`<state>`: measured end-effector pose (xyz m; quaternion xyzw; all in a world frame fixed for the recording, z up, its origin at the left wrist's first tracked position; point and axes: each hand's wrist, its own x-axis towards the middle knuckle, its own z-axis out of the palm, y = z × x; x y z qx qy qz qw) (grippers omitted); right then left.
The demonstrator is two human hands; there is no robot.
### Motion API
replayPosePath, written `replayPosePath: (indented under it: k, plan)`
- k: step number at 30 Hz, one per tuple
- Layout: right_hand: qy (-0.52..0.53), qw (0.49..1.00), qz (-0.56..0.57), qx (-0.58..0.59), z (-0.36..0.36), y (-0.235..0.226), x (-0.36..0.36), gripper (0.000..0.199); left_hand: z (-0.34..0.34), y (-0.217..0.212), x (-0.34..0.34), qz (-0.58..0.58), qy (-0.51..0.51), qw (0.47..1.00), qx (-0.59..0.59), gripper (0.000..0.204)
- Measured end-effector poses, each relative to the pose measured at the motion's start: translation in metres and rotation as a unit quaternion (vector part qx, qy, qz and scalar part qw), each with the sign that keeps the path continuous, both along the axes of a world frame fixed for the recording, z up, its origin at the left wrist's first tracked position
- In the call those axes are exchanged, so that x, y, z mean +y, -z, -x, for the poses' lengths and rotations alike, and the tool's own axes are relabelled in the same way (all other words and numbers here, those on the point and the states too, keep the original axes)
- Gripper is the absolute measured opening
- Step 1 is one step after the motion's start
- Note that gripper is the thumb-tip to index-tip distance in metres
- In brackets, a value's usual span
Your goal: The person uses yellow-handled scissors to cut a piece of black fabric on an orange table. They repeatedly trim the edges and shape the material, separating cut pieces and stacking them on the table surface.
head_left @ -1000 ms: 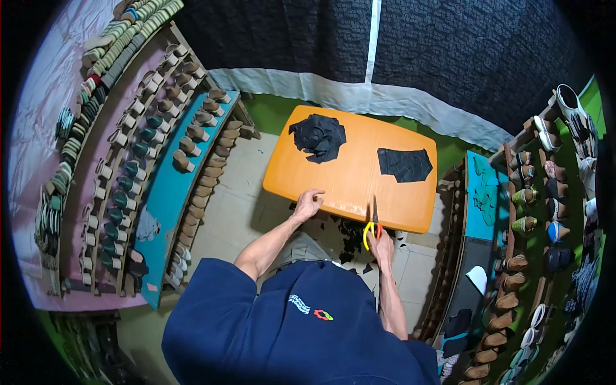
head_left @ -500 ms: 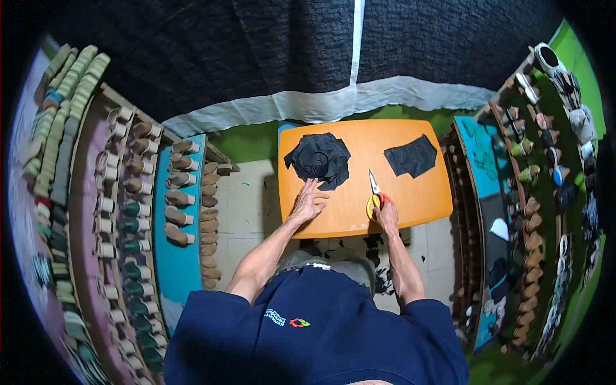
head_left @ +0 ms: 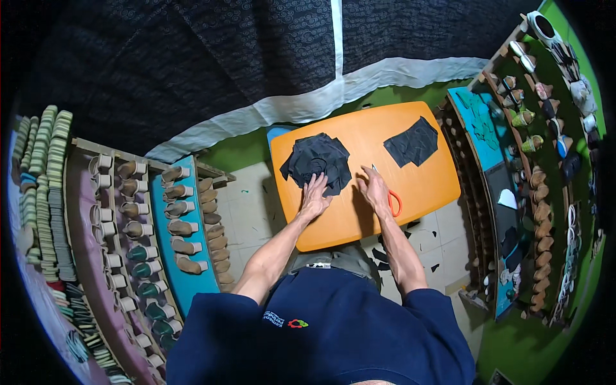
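Note:
A heaped pile of black fabric pieces (head_left: pixel 333 149) lies on the left part of the orange table (head_left: pixel 359 228). My left hand (head_left: pixel 313 197) rests on the pile's near edge with its fingers stretched out. Right of it, my right hand (head_left: pixel 373 191) hovers with fingers apart and nothing visibly held. Scissors (head_left: pixel 395 204) with an orange-red handle lie partly under that hand; just a handle loop and the blade tip show. A small stack of flat black pieces (head_left: pixel 412 142) sits at the table's far right.
Racks of shoe lasts (head_left: pixel 181 228) stand to the left, beside stacked striped soles (head_left: pixel 46 173). On the right, a blue shelf (head_left: pixel 463 102) bears green scraps, with more shoes beyond. Black scraps (head_left: pixel 423 239) litter the tiled floor. A dark curtain (head_left: pixel 256 58) hangs behind the table.
My right hand has let go of the scissors and moved left and up, leaving them on the table. My left hand has moved slightly further onto the fabric pile. The whole view has tilted.

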<state>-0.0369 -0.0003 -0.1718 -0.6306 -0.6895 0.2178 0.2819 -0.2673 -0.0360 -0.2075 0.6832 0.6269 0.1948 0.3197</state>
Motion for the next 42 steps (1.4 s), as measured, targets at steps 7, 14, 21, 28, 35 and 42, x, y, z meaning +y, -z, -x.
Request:
replayPosePath:
  k: [7,14,21,28,35,42]
  plan:
    - [-0.11,0.993,0.039,-0.015,0.036,0.004,0.054,0.045,0.024,-0.011,0.018,-0.082,-0.048,0.993,-0.069,0.041]
    - [-0.12,0.984,0.111,0.064,0.05,-0.004,0.084,0.027,0.052,-0.024,0.064,-0.038,-0.201,0.955,-0.215,0.018]
    - [-0.073,0.991,0.111,-0.003,0.082,0.006,0.103,0.063,0.068,0.001,0.105,-0.049,-0.201,0.978,0.019,0.076]
    - [-0.073,0.996,0.048,0.024,0.083,0.015,0.106,0.045,0.066,0.006,0.101,0.029,-0.202,0.978,0.037,0.084]
    - [-0.253,0.957,0.085,0.111,0.062,-0.002,0.084,0.026,0.064,-0.025,0.07,-0.022,-0.173,0.961,-0.215,0.064]
    - [-0.327,0.92,0.12,0.177,0.066,-0.023,0.081,0.028,0.097,-0.047,0.069,-0.068,0.016,0.998,-0.006,0.047]
